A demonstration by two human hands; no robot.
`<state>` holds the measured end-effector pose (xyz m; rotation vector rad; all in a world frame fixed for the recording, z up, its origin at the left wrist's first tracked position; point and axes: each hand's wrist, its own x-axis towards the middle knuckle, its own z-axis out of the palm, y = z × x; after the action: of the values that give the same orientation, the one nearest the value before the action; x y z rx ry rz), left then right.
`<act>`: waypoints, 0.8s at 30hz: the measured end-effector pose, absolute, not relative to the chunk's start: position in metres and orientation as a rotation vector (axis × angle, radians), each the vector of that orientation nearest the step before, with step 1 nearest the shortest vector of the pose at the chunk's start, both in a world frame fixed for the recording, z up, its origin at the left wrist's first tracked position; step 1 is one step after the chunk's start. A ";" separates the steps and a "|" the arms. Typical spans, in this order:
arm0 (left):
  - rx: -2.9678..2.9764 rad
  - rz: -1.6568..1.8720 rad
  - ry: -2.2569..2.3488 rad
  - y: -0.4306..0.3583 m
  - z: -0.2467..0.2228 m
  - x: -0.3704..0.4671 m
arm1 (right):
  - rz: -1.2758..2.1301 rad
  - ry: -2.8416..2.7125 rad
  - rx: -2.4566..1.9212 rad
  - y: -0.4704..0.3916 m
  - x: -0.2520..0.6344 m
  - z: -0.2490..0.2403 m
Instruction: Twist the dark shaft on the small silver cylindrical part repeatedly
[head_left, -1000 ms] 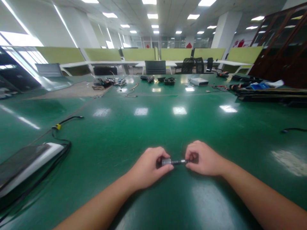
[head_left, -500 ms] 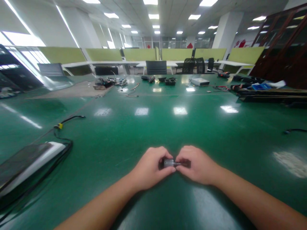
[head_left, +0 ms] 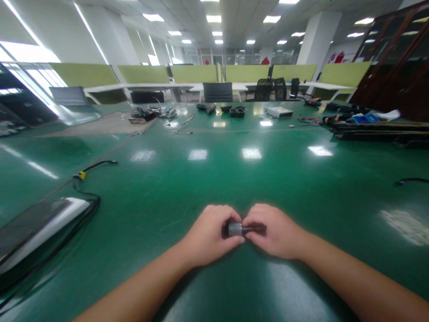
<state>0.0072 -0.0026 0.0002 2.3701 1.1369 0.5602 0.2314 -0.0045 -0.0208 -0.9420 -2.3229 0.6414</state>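
Low in the middle of the head view, a small grey metal cylinder (head_left: 235,229), which looks like a small motor, lies crosswise between my hands. My left hand (head_left: 209,235) is closed on it, thumb below and fingers above. A thin dark shaft (head_left: 248,228) extends from its right end. My right hand (head_left: 278,230) pinches at this shaft, its thumb and forefinger close to the cylinder's end. The two hands' fingertips nearly meet. Dark shade inside both grips hides the outer ends of the piece.
A green tabletop (head_left: 214,179) spreads around my hands. At left lie a flat dark-and-white device (head_left: 43,228) and a black cable (head_left: 97,166). Farther back are electronic parts (head_left: 147,114), a white box (head_left: 279,112) and a dark pile (head_left: 372,127). Another cable (head_left: 412,181) lies at right.
My right fingertips have shifted slightly left, closer to the cylinder. My left hand keeps its grip almost unmoved. The background sits slightly higher in the view.
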 end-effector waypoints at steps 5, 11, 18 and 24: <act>2.345 0.551 1.157 -0.002 -0.001 0.006 | 0.660 -2.323 -0.955 -0.005 0.232 -0.021; 2.342 0.552 1.155 -0.002 -0.003 0.005 | 0.645 -2.350 -0.968 -0.004 0.232 -0.020; 2.347 0.537 1.170 -0.002 -0.001 0.006 | 0.654 -2.353 -0.979 -0.004 0.234 -0.017; 2.341 0.537 1.182 -0.002 0.001 0.006 | 0.662 -2.340 -0.977 -0.004 0.234 -0.018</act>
<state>0.0059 -0.0021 0.0008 2.3412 1.1818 0.5373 0.2341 -0.0041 -0.0180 -0.9771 -2.3398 0.6619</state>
